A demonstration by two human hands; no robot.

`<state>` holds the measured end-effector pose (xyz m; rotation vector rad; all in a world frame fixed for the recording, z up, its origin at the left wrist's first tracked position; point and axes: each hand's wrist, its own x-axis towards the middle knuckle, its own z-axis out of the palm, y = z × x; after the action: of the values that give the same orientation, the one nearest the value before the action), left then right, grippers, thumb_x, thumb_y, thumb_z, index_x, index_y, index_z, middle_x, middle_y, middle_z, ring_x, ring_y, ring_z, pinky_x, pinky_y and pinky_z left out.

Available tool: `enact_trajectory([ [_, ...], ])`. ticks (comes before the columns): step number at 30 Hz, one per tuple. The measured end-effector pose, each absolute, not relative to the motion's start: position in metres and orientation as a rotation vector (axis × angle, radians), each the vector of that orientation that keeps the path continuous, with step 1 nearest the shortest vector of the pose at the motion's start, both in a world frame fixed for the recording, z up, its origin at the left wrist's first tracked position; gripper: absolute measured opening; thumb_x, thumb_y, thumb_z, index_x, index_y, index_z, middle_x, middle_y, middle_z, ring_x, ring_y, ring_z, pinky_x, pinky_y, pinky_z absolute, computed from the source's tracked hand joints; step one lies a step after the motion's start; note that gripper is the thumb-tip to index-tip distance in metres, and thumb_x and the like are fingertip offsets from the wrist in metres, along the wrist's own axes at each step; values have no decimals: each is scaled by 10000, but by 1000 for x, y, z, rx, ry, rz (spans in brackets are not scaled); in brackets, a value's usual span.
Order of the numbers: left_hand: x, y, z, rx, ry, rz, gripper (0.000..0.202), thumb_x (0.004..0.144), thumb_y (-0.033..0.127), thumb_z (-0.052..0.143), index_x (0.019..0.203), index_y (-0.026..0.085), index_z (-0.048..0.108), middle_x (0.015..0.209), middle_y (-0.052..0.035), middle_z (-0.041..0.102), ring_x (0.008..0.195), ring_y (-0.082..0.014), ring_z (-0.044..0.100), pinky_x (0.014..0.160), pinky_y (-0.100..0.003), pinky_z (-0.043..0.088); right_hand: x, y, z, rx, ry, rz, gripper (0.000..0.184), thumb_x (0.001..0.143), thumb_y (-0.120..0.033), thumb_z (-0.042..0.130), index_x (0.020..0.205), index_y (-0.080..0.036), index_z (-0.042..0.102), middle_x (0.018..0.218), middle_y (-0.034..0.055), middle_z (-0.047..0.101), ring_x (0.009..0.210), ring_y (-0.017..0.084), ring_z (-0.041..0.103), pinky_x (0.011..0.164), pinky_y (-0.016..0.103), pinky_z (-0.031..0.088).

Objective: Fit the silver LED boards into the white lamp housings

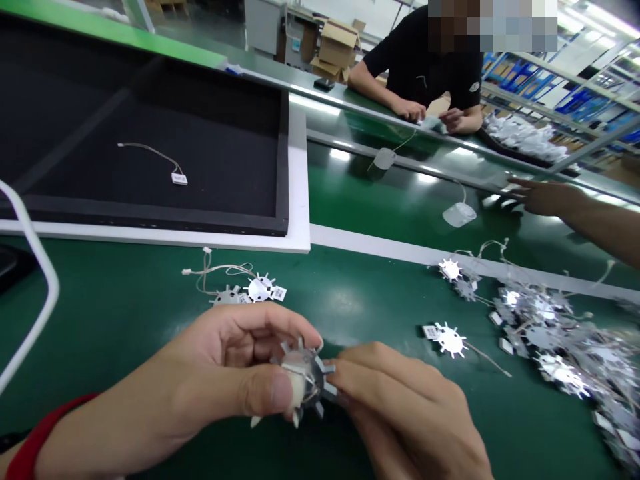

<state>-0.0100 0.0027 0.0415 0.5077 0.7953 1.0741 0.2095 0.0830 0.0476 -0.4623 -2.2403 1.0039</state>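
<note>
A green bench [350, 287] bears spiky metal discs [451, 341] and a white-edged tray [299, 180].

A plain, solid red band [45, 432] wraps the left forearm at eight o'clock in the view, narrow and curved to follow the arm. From there the forearm is bare down to the left hand [200, 381], at seven o'clock, whose thumbnail [283, 391] looks short and rounded. The right hand [415, 400], at five o'clock, is likewise bare, its back broad, its knuckles softly ridged.
</note>
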Motion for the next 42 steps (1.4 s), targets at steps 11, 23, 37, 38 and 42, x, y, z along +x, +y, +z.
enact_trajectory([
  [11, 0, -5, 53, 779, 1419, 1054, 189, 867, 485, 897, 1025, 409, 828, 936, 93, 821, 895, -112, 772, 810, -101, 598, 217, 83, 50, -711, -2219, 1075, 128, 984, -296, 812, 1111, -296, 798, 730, -35, 672, 598, 109, 619, 553, 210, 507],
  [23, -18, -13, 27, 1786, 1768, 965, 410, 1045, 714, 608, 1412, 539, 560, 1284, 110, 730, 1116, -147, 740, 994, -195, 628, 210, 95, 55, -888, -2128, 1214, 234, 1058, -307, 691, 844, -300, 787, 666, -57, 664, 544, 102, 546, 477, 236, 362],
  [37, -16, -6, 26, 2170, 1545, 890, 246, 1074, 245, 632, 1311, 294, 591, 1256, 44, 637, 1199, -180, 579, 1099, -310, 409, 205, 91, 48, -1034, -2277, 1320, 288, 1022, -313, 666, 739, -257, 664, 744, -44, 650, 734, 162, 597, 672, 315, 413],
  [38, -16, -6, 25, 2173, 1548, 887, 284, 1044, 226, 664, 1310, 289, 591, 1258, 43, 637, 1200, -184, 580, 1106, -318, 403, 205, 90, 46, -1047, -2288, 1307, 297, 1025, -320, 661, 735, -253, 650, 744, -39, 640, 738, 167, 589, 673, 316, 408],
  [42, -16, -7, 23, 2139, 1572, 861, 429, 943, 169, 759, 1311, 309, 591, 1267, 49, 644, 1183, -199, 609, 1105, -359, 407, 205, 89, 44, -1084, -2352, 1273, 310, 1025, -334, 652, 729, -245, 626, 736, -27, 622, 735, 174, 576, 659, 312, 403],
])
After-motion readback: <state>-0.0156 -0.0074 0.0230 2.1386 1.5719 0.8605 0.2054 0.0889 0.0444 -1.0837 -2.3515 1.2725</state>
